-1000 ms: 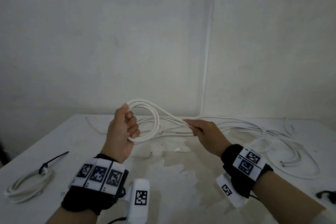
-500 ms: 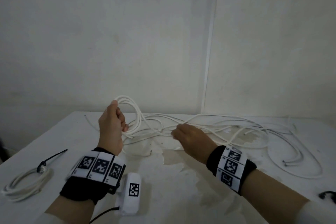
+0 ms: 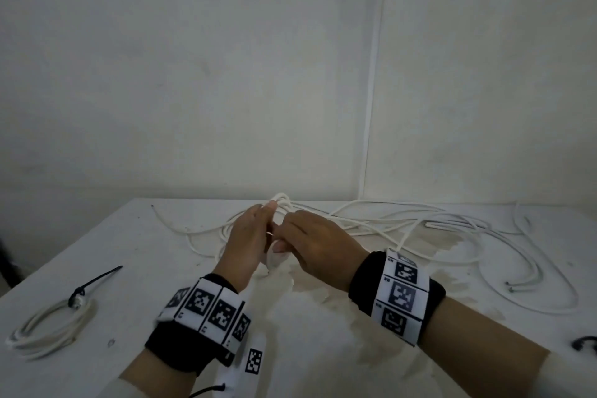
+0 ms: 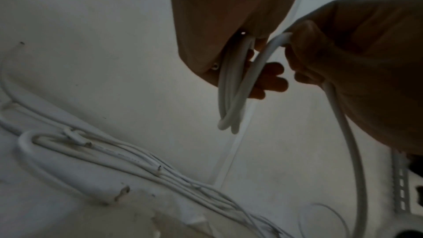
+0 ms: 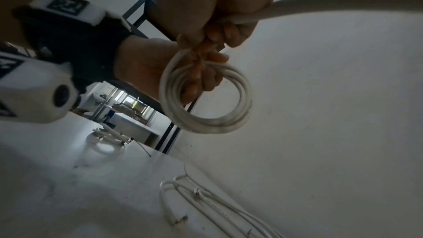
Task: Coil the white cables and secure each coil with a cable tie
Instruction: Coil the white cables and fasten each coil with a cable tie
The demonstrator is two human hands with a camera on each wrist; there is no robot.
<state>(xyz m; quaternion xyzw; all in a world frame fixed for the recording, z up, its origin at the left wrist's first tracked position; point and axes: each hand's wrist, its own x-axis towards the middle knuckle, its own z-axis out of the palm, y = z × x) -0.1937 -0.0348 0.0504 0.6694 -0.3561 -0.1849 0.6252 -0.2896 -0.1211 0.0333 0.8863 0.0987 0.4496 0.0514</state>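
In the head view my left hand and right hand meet above the middle of the white table. The left hand grips a small coil of white cable with several loops; its top peeks over my fingers. The right hand grips the free strand of the same cable right beside the coil; the strand then hangs down to the table. Loose white cables sprawl behind and right of my hands.
A finished coil bound with a black cable tie lies at the table's left front. Another black tie sits at the right edge. Cut cable ends lie to the right. White walls close off the back.
Both hands have dropped lower and come together. The right hand has carried its strand leftward up against the coil in my left hand. The coil's loops are smaller now.
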